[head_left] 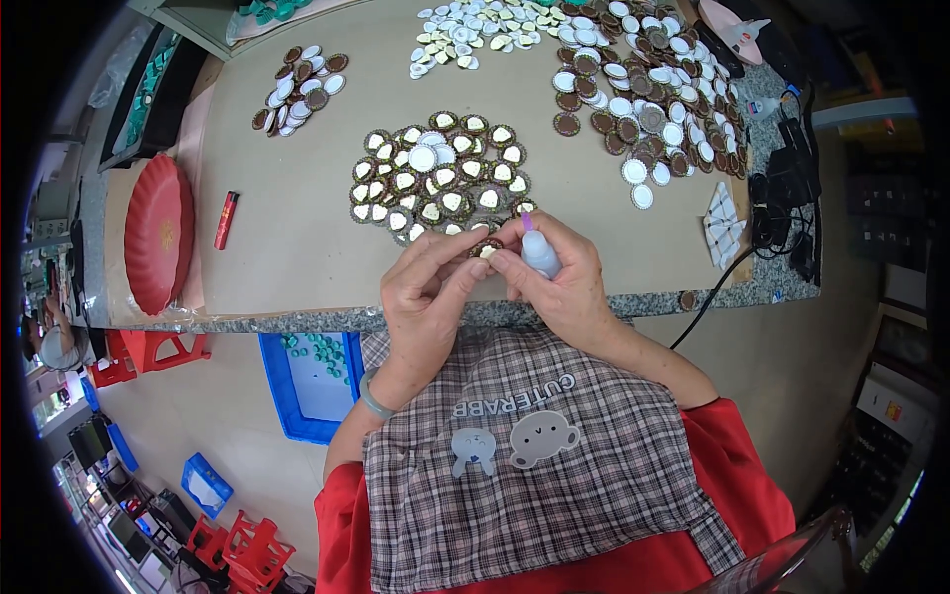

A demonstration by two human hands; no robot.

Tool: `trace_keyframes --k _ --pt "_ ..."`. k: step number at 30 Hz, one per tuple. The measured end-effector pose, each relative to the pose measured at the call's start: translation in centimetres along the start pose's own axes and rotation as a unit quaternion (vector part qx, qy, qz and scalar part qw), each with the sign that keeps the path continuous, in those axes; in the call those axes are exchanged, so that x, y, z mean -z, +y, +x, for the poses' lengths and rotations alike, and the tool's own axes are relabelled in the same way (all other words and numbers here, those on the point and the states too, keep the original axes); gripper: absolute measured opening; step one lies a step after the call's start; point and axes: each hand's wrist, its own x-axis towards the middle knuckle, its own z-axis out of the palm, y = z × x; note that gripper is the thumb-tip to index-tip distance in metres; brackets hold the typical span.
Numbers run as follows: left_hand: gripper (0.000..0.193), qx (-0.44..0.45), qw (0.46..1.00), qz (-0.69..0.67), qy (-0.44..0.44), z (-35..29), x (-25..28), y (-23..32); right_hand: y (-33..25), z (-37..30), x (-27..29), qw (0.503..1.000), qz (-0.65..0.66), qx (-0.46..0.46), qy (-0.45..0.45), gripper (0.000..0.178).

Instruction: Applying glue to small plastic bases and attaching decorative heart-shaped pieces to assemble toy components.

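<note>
Between the fingertips of both hands is a small round brown disc [486,247] with a scalloped rim and a pale middle. My left hand [421,292] is closed on its left side in a pinch. The thumb and forefinger of my right hand [574,292] touch its right side, while that same hand grips a small pale-blue squeeze bottle [540,255] with a purple nozzle. Just beyond my fingers, a cluster of similar discs [451,202] with cream pieces on them covers the table. A few white discs [423,157] lie on top of that cluster.
Loose brown and white discs [672,135] are heaped at the far right, with a smaller pile [294,97] at far left. Small cream pieces [461,30] lie at the back. A red scalloped tray [158,236] and red tube [227,220] are left; a blue bin [280,386] sits below.
</note>
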Motion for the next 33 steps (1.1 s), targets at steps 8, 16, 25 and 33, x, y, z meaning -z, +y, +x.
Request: trace_keyframes --k 8,16,25,33 --pt "0.028 0.004 1.000 0.023 -0.010 -0.1 0.0 0.3 -0.4 0.3 0.5 0.997 0.048 -0.048 -0.030 0.013" --pt "0.026 -0.029 0.997 0.072 -0.023 -0.2 0.0 -0.1 0.3 0.2 0.3 1.000 -0.025 0.006 0.007 0.014" --pt "0.023 -0.036 0.995 0.092 -0.026 -0.2 -0.2 -0.6 0.3 0.3 0.6 1.000 -0.020 -0.013 -0.001 0.014" --pt "0.026 0.090 0.979 -0.183 -0.003 -0.2 -0.4 -1.0 0.2 0.7 1.2 0.996 0.076 -0.038 -0.038 0.011"
